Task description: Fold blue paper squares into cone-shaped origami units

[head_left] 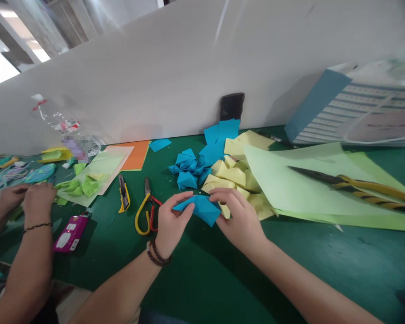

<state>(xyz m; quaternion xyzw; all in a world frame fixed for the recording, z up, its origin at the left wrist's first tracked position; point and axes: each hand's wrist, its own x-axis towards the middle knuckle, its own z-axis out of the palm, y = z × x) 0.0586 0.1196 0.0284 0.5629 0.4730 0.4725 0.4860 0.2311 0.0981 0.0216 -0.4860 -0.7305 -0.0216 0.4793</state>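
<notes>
Between my two hands is a folded piece of blue paper (205, 209), raised a little above the green table. My left hand (176, 218) pinches its left end between thumb and fingers; a dark beaded bracelet circles that wrist. My right hand (240, 217) grips the right end, its fingertips curled over the upper edge. Just beyond lie a heap of folded blue paper pieces (189, 167) and a pile of folded yellow paper pieces (234, 173). To the left of my left hand rest scissors (145, 211) with one yellow and one red handle.
A yellow utility knife (123, 195) and a magenta device (72, 232) lie to the left. A co-worker's hands (37, 198) handle green paper there. Long-nosed pliers (354, 186) rest on pale green sheets (290, 180) at right. A phone (231, 106) leans against the white partition (175, 67).
</notes>
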